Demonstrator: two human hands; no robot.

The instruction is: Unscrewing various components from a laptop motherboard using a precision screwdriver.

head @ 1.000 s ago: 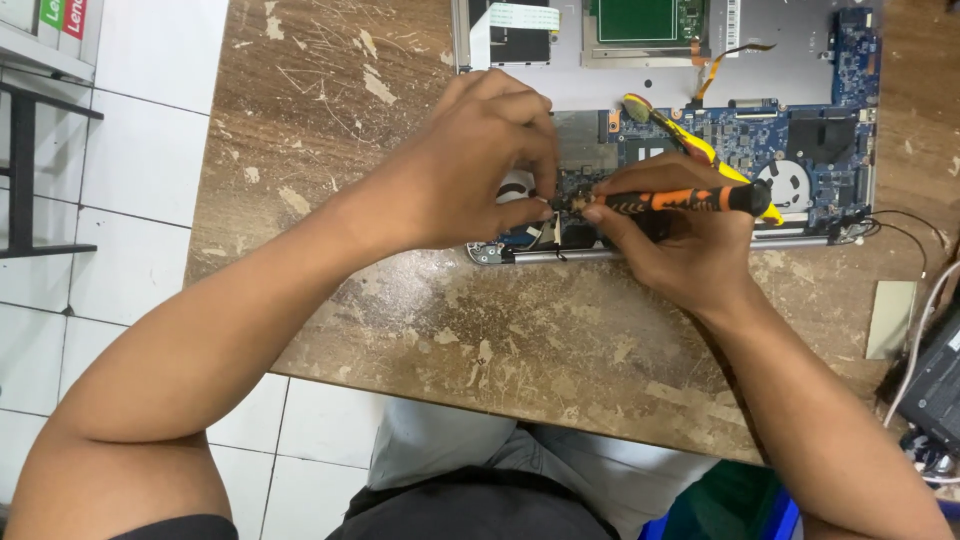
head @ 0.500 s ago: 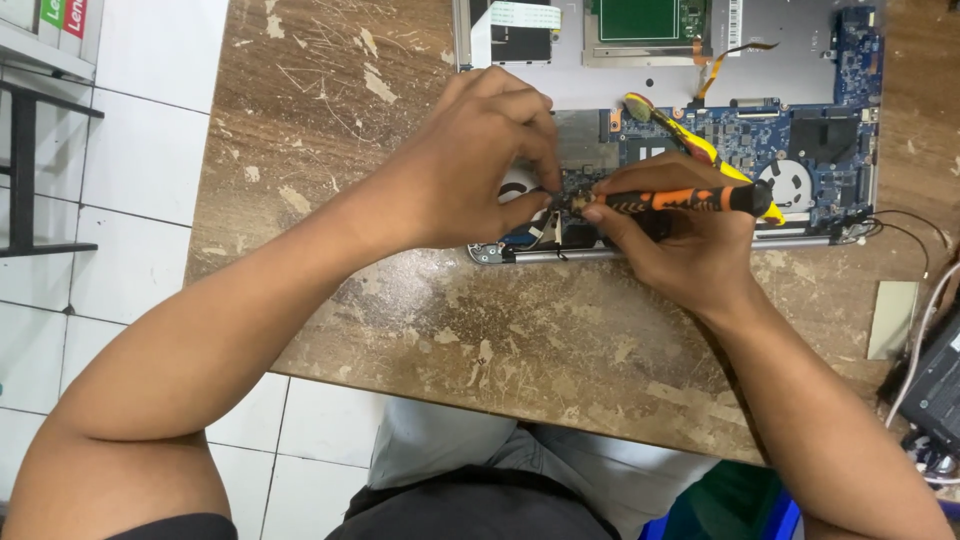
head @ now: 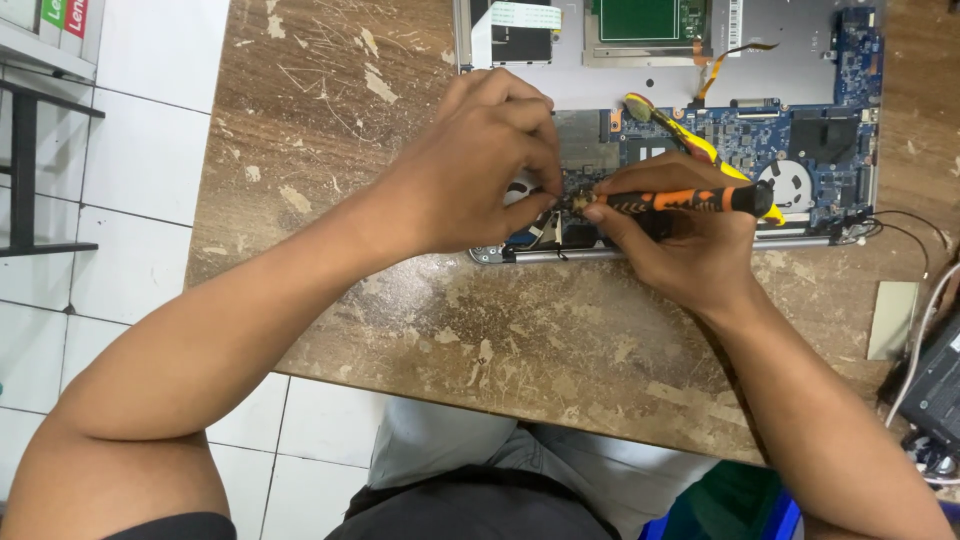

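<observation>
The right hand (head: 690, 250) grips an orange and black screwdriver (head: 685, 200) lying almost flat, so its tip reaches a small part inside the open laptop (head: 800, 150). The left hand (head: 480, 165) curls its fingers down beside the tip, pinching there, likely to keep that part steady. The laptop lies at the far side of the scratched brown table (head: 550, 340).

Opened laptop (head: 700, 110) on worn wooden table (head: 330, 130). Right hand (head: 690, 250) gripping orange screwdriver (head: 680, 200), tip at circuit board (head: 740, 140); left hand (head: 470, 165) pinching beside it.
</observation>
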